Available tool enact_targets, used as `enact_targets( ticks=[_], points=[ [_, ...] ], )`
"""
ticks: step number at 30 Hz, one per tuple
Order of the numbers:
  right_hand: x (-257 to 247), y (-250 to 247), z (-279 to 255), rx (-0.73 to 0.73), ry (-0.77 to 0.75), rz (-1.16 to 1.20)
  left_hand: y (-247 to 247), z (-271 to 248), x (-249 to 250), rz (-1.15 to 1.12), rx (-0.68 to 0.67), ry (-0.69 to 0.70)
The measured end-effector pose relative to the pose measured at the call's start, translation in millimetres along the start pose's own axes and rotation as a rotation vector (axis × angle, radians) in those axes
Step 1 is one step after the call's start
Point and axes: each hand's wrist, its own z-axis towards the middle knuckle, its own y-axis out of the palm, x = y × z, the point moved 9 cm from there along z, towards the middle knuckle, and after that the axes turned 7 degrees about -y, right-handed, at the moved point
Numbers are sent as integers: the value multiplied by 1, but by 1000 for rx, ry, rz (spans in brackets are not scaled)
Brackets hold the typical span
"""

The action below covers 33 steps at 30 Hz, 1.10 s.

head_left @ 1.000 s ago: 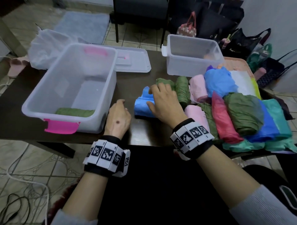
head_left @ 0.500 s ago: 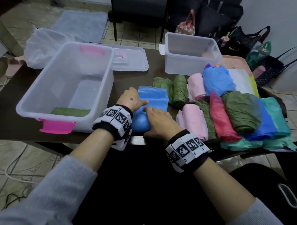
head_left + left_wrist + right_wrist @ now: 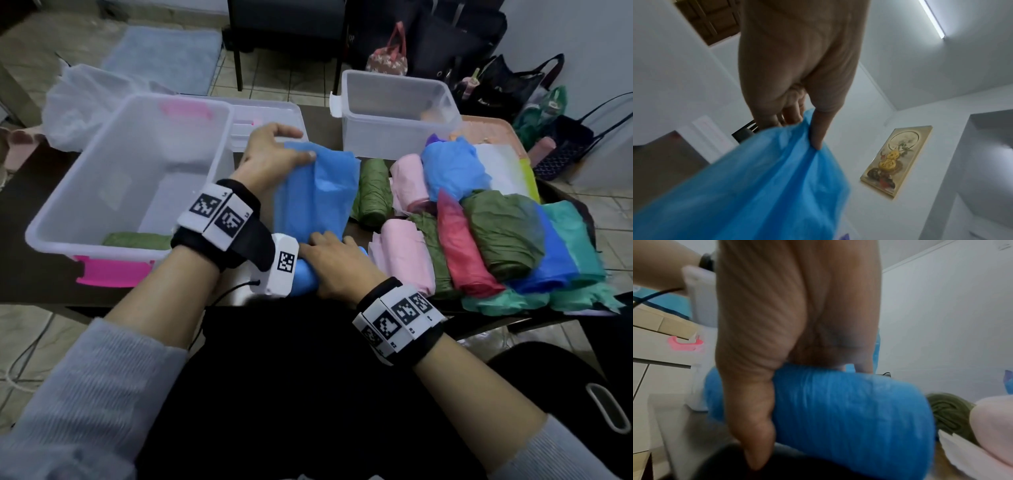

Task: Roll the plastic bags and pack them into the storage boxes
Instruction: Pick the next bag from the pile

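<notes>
- My left hand (image 3: 270, 154) pinches the far edge of the blue bag (image 3: 315, 195), thumb on top and fingers curled underneath, lifting that end off the table (image 3: 37, 274).
- In the left wrist view the thumb (image 3: 819, 129) presses into the blue film while the other fingers fold behind it.
- My right hand (image 3: 334, 263) lies over the rolled near end of the bag at the table's front edge, thumb (image 3: 754, 426) curled down the near side of the roll (image 3: 849, 410); the other fingers are hidden behind it, probably wrapped over the top.
- The bag runs from the roll under my right hand up to my left hand, between the big box (image 3: 130, 178) and the pile of bags (image 3: 496, 240).
- The big box with pink latches stands to the left, just beside my left wrist, with one green roll (image 3: 137, 240) lying in its near end.
- A smaller box (image 3: 394, 116) stands at the far side of the table, a lid (image 3: 267, 120) beside the big box.
- Rolled green and pink bags lie just right of the blue one, and the layered pile of green, red, blue and teal bags spreads further right.
</notes>
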Motion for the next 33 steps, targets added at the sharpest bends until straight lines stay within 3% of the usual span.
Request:
enact_targets(
  ticks=[2, 4, 6, 7, 9, 12, 16, 23, 33],
  points=[
    [0, 1, 2, -4, 13, -4, -5, 2, 14, -84, 20, 56],
    [2, 2, 4, -28, 27, 9, -14, 0, 28, -30, 129, 158],
    [5, 6, 6, -66, 47, 46, -21, -11, 46, 275, 311, 326],
    [6, 7, 6, -79, 53, 63, -16, -18, 52, 437, 333, 407],
    [8, 9, 7, -94, 52, 82, 16, -19, 40, 705, 126, 440],
    [9, 9, 7, -97, 47, 73, 64, -14, -32, 1073, -339, 232],
    [9, 10, 7, -81, 31, 76, 72, -11, -92, 1232, -581, 34],
    [6, 12, 12, -137, 11, 186, 67, -12, -102, 1240, -635, 20],
    [9, 13, 7, -73, 23, 284, 68, -12, -104, 1253, -611, 42]
  ],
)
